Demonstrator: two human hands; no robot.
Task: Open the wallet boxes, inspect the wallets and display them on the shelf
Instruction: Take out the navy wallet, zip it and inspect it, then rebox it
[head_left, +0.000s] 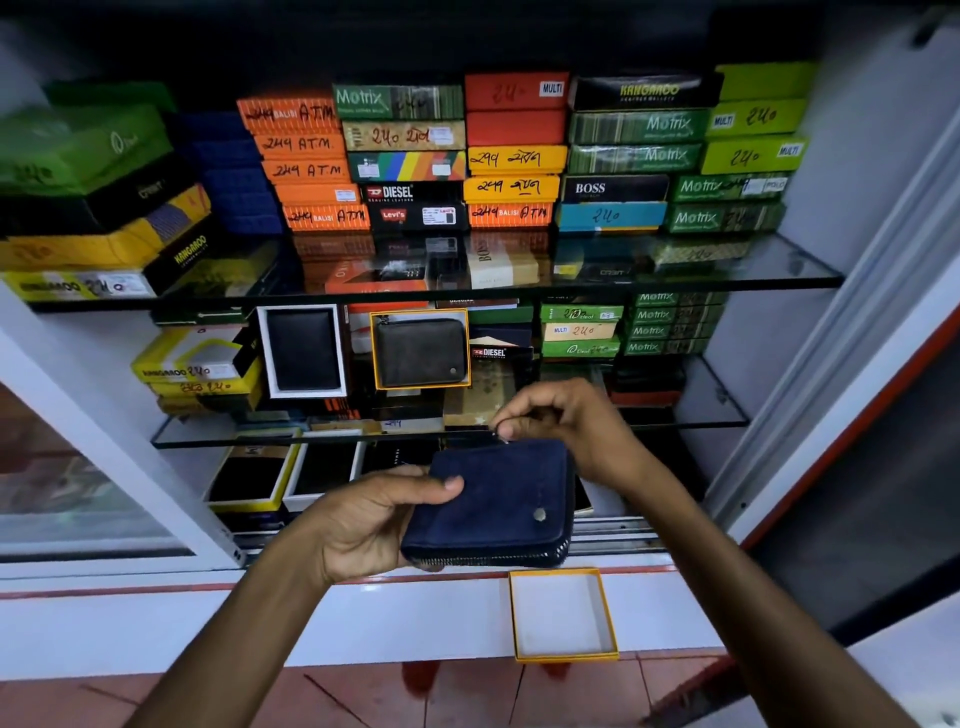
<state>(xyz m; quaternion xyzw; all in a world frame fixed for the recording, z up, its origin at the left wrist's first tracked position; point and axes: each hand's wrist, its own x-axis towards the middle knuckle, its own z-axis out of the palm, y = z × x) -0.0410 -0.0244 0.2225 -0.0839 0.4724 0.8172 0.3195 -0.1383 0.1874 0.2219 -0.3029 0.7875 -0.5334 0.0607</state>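
A dark blue zip-around wallet (498, 501) is held in front of the cabinet. My left hand (371, 519) grips its left side, thumb on top. My right hand (563, 421) pinches the zip pull at the wallet's upper edge. An empty orange-rimmed white box (563, 616) leans against the white ledge below. On the middle glass shelf (717, 410) stand two displayed wallets: a black one in a white box (304, 349) and a grey zip wallet in an orange-rimmed box (420, 349).
The top glass shelf (779, 270) carries stacks of closed wallet boxes (514, 156) in orange, green, red and black. More boxes (197, 369) fill the middle shelf's sides and the bottom level. An open sliding glass door (78, 467) stands left, the cabinet frame (810, 415) right.
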